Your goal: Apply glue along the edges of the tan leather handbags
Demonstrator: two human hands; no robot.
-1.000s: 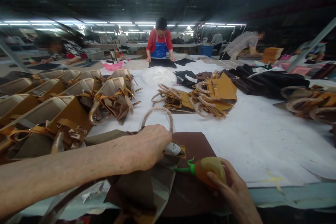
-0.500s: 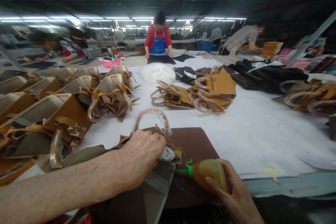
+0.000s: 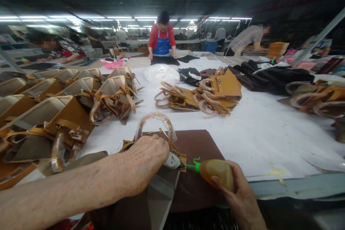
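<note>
My left hand [image 3: 151, 152] is closed on the upper edge of a handbag [image 3: 161, 194], with its fingertips mostly hidden behind the knuckles. The bag's curved handle [image 3: 155, 115], wrapped in clear plastic, rises just beyond that hand. A whitish piece with a dark mark [image 3: 173, 160] shows beside my fingers. In my right hand [image 3: 242, 190] is a yellowish glue bottle [image 3: 217, 173], held on its side. Its thin green nozzle [image 3: 192, 166] points left, its tip at or very close to the tan strap end [image 3: 182, 161]. Under the bag lies a brown board [image 3: 201, 147].
Rows of tan handbags [image 3: 58, 115] stand on the left of the white-covered table [image 3: 269, 133]. More bag pieces with handles [image 3: 221, 90] lie ahead, beside a white plastic bundle [image 3: 161, 73]. Dark fabric [image 3: 269, 75] is heaped at right. A person in a blue apron [image 3: 163, 45] works opposite.
My right hand has raised the glue bottle slightly, and its nozzle has moved up from the bag's side edge to the tan strap end. My left hand stays nearly still.
</note>
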